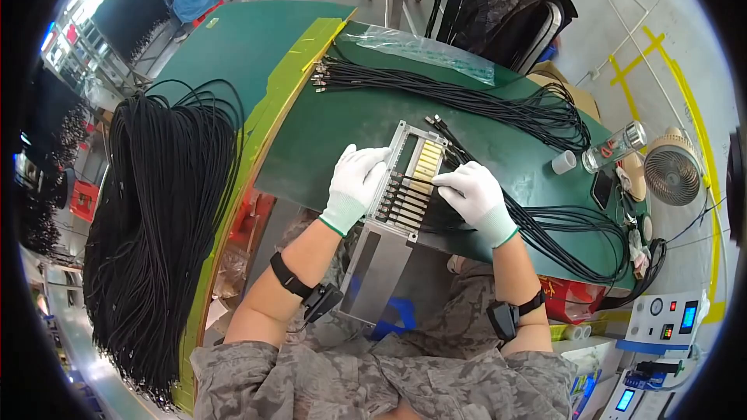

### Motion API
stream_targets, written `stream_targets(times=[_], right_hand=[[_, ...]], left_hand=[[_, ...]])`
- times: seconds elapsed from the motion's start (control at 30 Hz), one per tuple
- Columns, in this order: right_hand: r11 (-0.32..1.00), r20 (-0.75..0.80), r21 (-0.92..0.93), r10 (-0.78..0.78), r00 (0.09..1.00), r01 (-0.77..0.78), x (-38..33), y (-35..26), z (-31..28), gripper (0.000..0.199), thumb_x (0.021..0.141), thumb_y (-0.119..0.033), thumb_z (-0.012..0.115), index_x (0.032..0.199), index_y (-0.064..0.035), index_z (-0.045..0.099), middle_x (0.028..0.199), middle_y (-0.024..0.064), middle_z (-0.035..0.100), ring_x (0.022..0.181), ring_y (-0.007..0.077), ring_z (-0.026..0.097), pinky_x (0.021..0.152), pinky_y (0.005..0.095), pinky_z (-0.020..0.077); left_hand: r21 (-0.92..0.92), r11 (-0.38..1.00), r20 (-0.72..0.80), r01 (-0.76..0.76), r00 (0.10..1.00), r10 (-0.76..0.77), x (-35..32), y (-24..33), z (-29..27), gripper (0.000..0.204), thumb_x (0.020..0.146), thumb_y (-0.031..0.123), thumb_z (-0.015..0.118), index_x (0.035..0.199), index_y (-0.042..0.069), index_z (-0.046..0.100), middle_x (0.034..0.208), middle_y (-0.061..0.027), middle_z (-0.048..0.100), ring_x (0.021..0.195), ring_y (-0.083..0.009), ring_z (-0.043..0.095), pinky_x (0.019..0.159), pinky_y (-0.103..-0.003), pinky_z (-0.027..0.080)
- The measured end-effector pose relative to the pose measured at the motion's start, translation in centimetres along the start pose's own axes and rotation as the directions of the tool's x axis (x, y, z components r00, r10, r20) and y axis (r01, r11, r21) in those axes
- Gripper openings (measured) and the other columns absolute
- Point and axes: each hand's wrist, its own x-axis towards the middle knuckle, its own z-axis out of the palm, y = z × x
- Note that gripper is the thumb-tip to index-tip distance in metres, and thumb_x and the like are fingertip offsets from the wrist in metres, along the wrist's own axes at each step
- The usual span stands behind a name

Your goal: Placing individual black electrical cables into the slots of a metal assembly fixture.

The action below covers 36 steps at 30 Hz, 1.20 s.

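A metal fixture (379,245) with a row of slots lies in front of me, partly over the table edge. Several black cables sit side by side in its nearer slots, while yellow strips (429,157) show in the farther ones. My left hand (358,179), in a white glove, is closed at the fixture's left edge beside the cable ends; its fingertips hide what they grip. From the right, my gloved right hand (473,190) pinches a black cable (420,181) lying across the slots. More black cables (523,214) run under and past that hand.
A cable bundle (443,87) crosses the back of the green table (303,152), near a plastic bag (424,48). A large cable heap (163,218) hangs at left. At right are a white cup (563,162), a glass bottle (615,148), a phone (602,188) and a fan (671,169).
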Motion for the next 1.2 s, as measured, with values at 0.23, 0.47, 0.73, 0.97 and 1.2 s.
stream_targets(times=[0.23,0.47,0.73,0.97,1.2], right_hand=[[0.999,0.011,0.041,-0.015,1.000,0.015,-0.1,-0.2,0.5,0.013,0.077,-0.011,0.067,0.090,-0.0096,0.070,0.073,0.0059,0.061,0.076,0.0263,0.056,0.074,0.0363,0.0468],[0.998,-0.019,0.062,0.030,0.999,-0.029,-0.1,0.7,1.3,0.012,0.077,-0.018,0.068,0.088,-0.0137,0.070,0.076,0.0053,0.064,0.080,0.0265,0.058,0.075,0.0380,0.0473],[0.943,-0.102,-0.227,0.224,0.969,-0.242,0.5,2.7,0.2,0.014,0.074,-0.024,0.072,0.083,-0.0126,0.070,0.083,0.0069,0.064,0.083,0.0286,0.057,0.076,0.0394,0.0463],[0.924,-0.291,-0.288,0.165,0.943,-0.251,0.1,3.6,1.4,0.009,0.074,-0.022,0.070,0.079,-0.0153,0.067,0.076,0.0047,0.062,0.079,0.0274,0.057,0.071,0.0393,0.0458],[0.980,-0.279,-0.141,0.095,0.956,-0.139,1.2,2.0,1.8,0.010,0.075,-0.017,0.069,0.084,-0.0130,0.066,0.078,0.0038,0.063,0.081,0.0267,0.058,0.072,0.0383,0.0461]], left_hand=[[-0.013,0.998,0.049,0.063,0.997,-0.062,-0.1,0.2,-0.3,0.027,0.087,0.022,0.060,0.112,0.012,0.066,0.115,-0.0108,0.064,0.109,-0.0276,0.058,0.106,-0.047,0.033],[0.268,0.922,0.198,-0.279,0.953,0.231,0.0,2.5,0.7,0.032,0.081,0.038,0.066,0.112,0.028,0.070,0.129,-0.0170,0.054,0.123,-0.0402,0.044,0.109,-0.055,0.025],[0.334,0.893,0.295,-0.301,0.933,0.204,0.5,2.3,0.7,0.029,0.082,0.043,0.065,0.108,0.033,0.072,0.133,-0.0156,0.053,0.128,-0.0417,0.040,0.112,-0.059,0.016],[0.250,0.923,0.238,-0.293,0.942,0.235,-0.5,1.4,1.2,0.027,0.081,0.040,0.066,0.106,0.031,0.072,0.128,-0.0131,0.056,0.126,-0.0395,0.042,0.111,-0.057,0.019],[0.112,0.986,0.075,-0.124,0.990,0.116,0.3,1.2,1.0,0.029,0.083,0.036,0.067,0.108,0.020,0.072,0.124,-0.0115,0.060,0.123,-0.0326,0.047,0.111,-0.050,0.024]])
